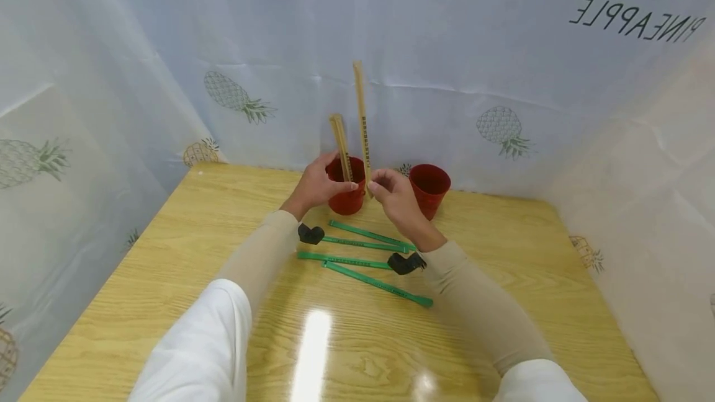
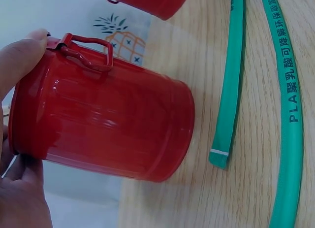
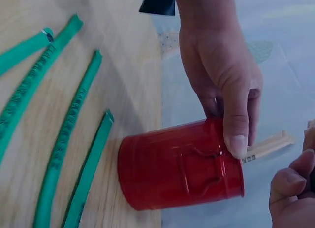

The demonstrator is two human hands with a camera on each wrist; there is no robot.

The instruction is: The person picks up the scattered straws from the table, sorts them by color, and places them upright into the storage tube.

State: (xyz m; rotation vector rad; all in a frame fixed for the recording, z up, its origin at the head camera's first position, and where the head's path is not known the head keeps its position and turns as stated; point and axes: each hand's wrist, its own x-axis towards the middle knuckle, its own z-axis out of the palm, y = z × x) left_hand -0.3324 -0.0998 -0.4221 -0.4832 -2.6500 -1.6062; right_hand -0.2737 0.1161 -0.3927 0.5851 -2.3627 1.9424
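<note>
My left hand (image 1: 316,187) grips the rim of a red metal bucket (image 1: 346,206), with the thumb on the near side. Tan paper-wrapped straws (image 1: 338,132) lean inside that bucket and stick out above it. Just right of the rim, my right hand (image 1: 398,203) pinches the lower end of another tan wrapped straw (image 1: 360,95), which stands nearly upright. In the left wrist view the bucket (image 2: 113,114) shows its side handle. The right wrist view has the left hand (image 3: 219,55) on the bucket and the right hand's curled fingertips (image 3: 288,181) at the edge.
A second red bucket (image 1: 427,203) stands to the right, beyond my right hand. Several green wrapped straws (image 1: 374,283) with dark print lie on the wooden table (image 1: 167,278) nearer to me. Behind the table hangs a pale curtain (image 1: 424,54) with pineapple prints.
</note>
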